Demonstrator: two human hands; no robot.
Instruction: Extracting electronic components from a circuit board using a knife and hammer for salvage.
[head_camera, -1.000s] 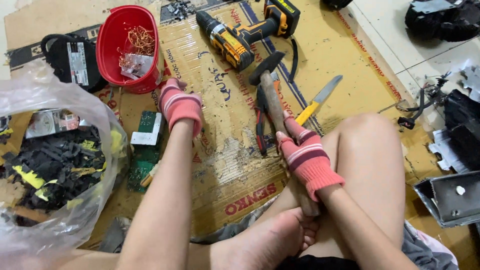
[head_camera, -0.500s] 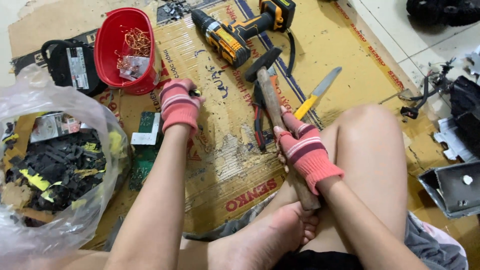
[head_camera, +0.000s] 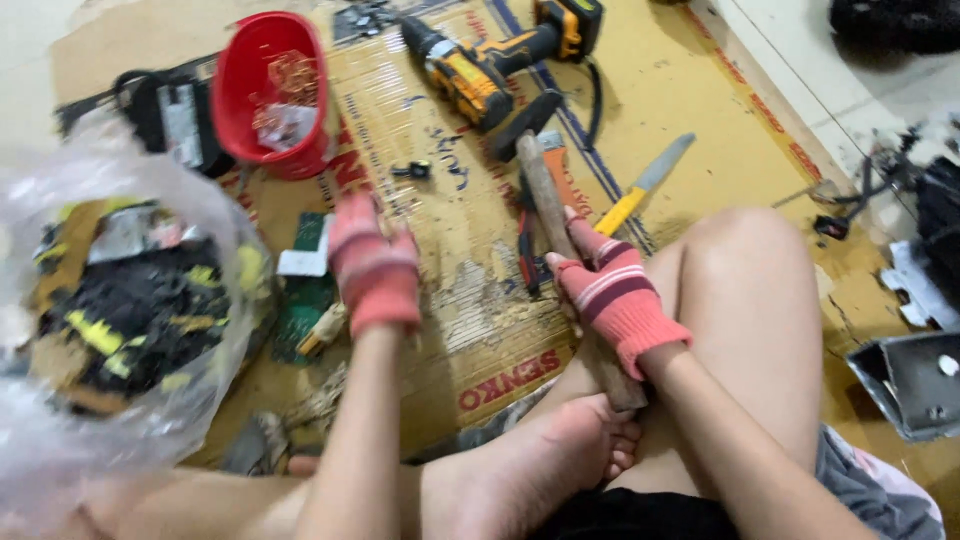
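Flattened brown cardboard (head_camera: 690, 90) covers the floor where the gloved right hand (head_camera: 612, 290) is closed round a wooden-handled hammer (head_camera: 545, 195), while the gloved left hand (head_camera: 375, 265), loosely curled and holding nothing, hovers beside a green circuit board (head_camera: 300, 305), seemingly mid-dismantling, calling for steadying the piece.

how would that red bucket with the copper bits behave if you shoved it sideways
The red bucket looks like thin plastic, so probably light and a bit flexible. It seems taller than its base and already leans, so a push near the rim may tip it. The cardboard under it looks rough, so it would likely drag rather than slide.
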